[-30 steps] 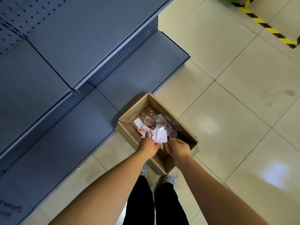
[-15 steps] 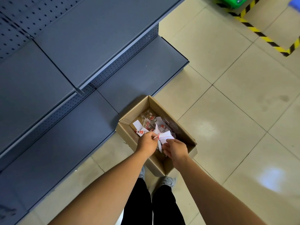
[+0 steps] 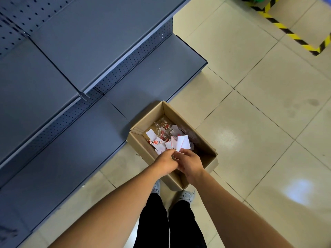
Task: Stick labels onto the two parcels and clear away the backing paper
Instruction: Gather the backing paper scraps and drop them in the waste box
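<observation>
1. Both hands are together over the near end of the cardboard box (image 3: 141, 147), fingertips meeting.
2. The right hand (image 3: 190, 162) pinches white backing paper (image 3: 183, 142), and the sheets stand up just past its fingertips, over the box opening.
3. The left hand (image 3: 166, 161) curls in against it. Whether it grips anything, I cannot tell.
4. Paper scraps (image 3: 156, 142) litter the box bottom. The box sits on the tiled floor (image 3: 250, 122), against the grey shelf (image 3: 71, 140).

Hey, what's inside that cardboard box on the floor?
Inside the cardboard box lie white and red-printed paper scraps and a crumpled clear wrapper. The left hand and right hand cover its near end, hiding what lies beneath.
</observation>
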`<action>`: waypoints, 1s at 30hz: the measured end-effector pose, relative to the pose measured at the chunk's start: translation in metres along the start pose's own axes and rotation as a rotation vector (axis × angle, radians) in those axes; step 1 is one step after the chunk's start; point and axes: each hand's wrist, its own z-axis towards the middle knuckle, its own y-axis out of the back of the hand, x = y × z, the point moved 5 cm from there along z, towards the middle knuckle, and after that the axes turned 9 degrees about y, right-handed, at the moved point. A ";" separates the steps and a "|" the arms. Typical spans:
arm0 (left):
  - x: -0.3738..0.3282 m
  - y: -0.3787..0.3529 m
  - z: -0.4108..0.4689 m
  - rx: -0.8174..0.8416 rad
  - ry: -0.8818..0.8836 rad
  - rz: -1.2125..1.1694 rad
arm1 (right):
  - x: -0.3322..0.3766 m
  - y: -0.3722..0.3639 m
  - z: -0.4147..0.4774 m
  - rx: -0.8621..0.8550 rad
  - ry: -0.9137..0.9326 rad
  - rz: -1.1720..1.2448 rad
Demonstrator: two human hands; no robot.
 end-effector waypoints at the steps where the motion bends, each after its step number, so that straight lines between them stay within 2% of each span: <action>1: 0.000 0.000 0.000 -0.003 0.001 -0.020 | -0.002 0.001 0.002 -0.022 0.009 -0.025; 6: 0.003 0.007 0.002 -0.074 0.042 -0.201 | -0.001 0.008 0.005 -0.134 0.023 0.020; 13: 0.010 0.023 0.008 -0.199 0.116 -0.146 | 0.000 0.016 0.009 -0.202 0.024 -0.074; 19: 0.016 0.020 0.015 -0.171 0.141 -0.065 | -0.001 0.014 0.013 -0.146 0.095 -0.253; 22: 0.017 0.019 0.018 -0.171 0.127 -0.083 | 0.001 0.017 0.013 -0.206 0.148 -0.364; 27: 0.018 0.020 0.023 -0.176 0.094 -0.121 | 0.000 0.018 0.014 -0.210 0.174 -0.405; 30: 0.021 0.021 0.025 -0.180 0.085 -0.135 | -0.002 0.016 0.015 -0.201 0.138 -0.352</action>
